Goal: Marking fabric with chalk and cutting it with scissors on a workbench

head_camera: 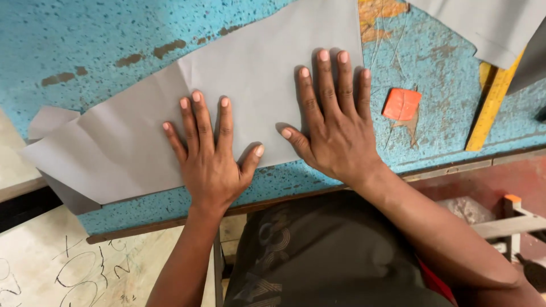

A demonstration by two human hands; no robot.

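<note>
Hands: left hand [211, 154] and right hand [333, 122] lie flat, fingers spread open, gripping nothing, pressing on the grey sheet.
Grey sheet [170, 113]: centre of the blue counter [85, 40], its creased left end overhanging the edge at 8 o'clock.
Handling: judged light, thin, limp, easily creased; best lifted by a free edge or corner.
Orange chalk [401, 104]: 3 o'clock of the right hand, just beside it.
Yellow ruler [490, 102]: farther out at 3 o'clock.
</note>
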